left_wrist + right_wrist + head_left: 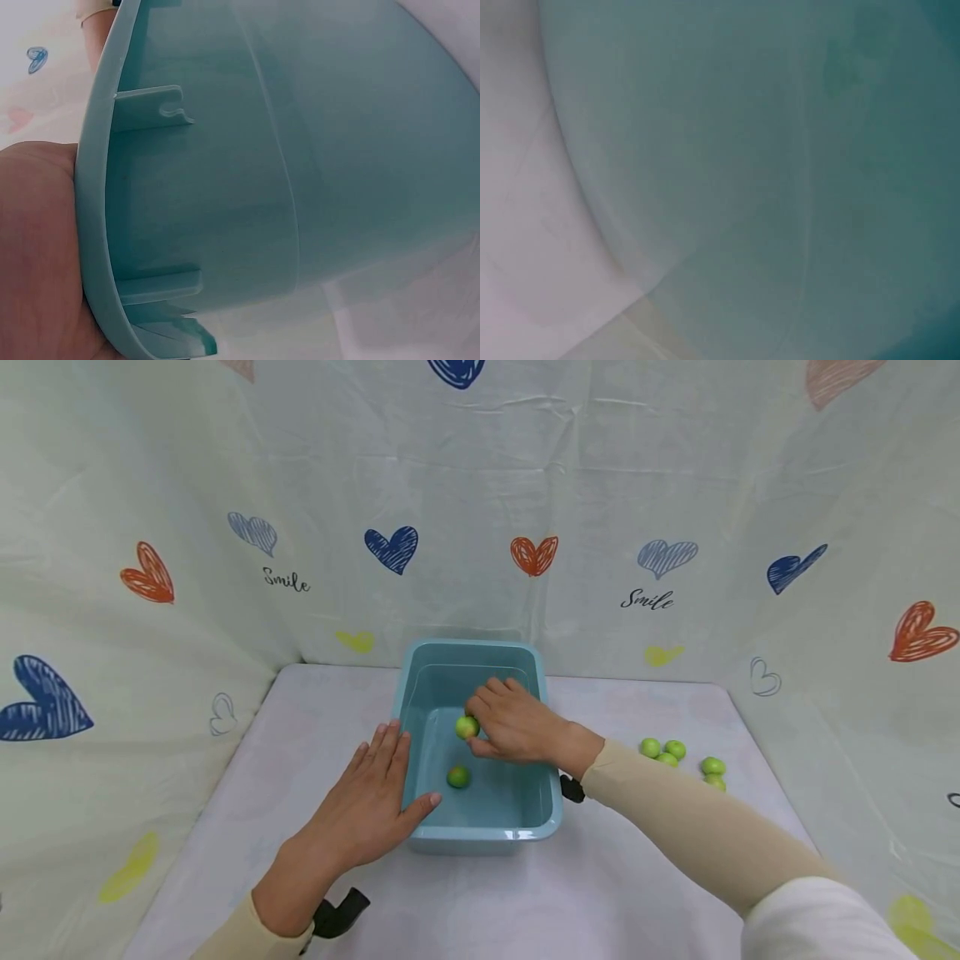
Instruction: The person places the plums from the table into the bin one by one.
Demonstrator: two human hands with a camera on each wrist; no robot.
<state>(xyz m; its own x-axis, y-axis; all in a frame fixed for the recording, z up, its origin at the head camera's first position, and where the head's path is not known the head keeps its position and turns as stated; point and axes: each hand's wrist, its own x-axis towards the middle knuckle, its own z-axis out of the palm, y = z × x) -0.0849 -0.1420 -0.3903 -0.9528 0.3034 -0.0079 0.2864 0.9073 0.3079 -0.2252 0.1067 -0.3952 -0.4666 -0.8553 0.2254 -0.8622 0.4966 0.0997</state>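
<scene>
A blue-green plastic basin [480, 835] stands on the table. My right hand [517, 722] reaches inside it and pinches a small round lime [467, 727] between thumb and fingers. A second lime [458, 777] lies on the basin floor. With fingers straight, my left hand [367, 802] rests on the left rim, its thumb over the near corner. The left wrist view shows that hand [37, 247] against the rim [94, 195] and the ribs below. Only the basin's outer wall [705, 150] fills most of the right wrist view; the right hand is hidden there.
Several limes [650, 747] lie in a group on the table [615, 860] to the right of the basin, with a few more limes [712, 766] farther right. A heart-printed sheet [465, 602] hangs behind and at both sides.
</scene>
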